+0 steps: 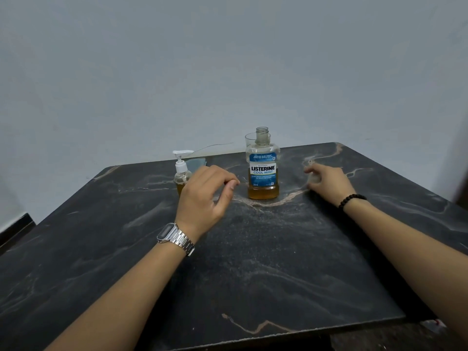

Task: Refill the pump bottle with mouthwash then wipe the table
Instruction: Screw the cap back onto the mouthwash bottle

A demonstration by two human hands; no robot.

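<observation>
1. Mouthwash stands uncapped on the worktop, between both hands and just past them, its neck bare for pouring.
2. Pump bottle, pump on, stands upright just beyond the left hand, partly hidden by it.
3. Left grip is loosely curled, holding nothing.
4. Right hand curls round something pale, likely the cap; I cannot tell.
5. Glass waits behind the mouthwash.

- My two forearms are bare, with no sleeves in view.
- On my left wrist I wear a silver metal watch with a rectangular dark face and a link band.
- On my right wrist I wear a bracelet of small round dark beads.
- My fingers carry no rings.
</observation>
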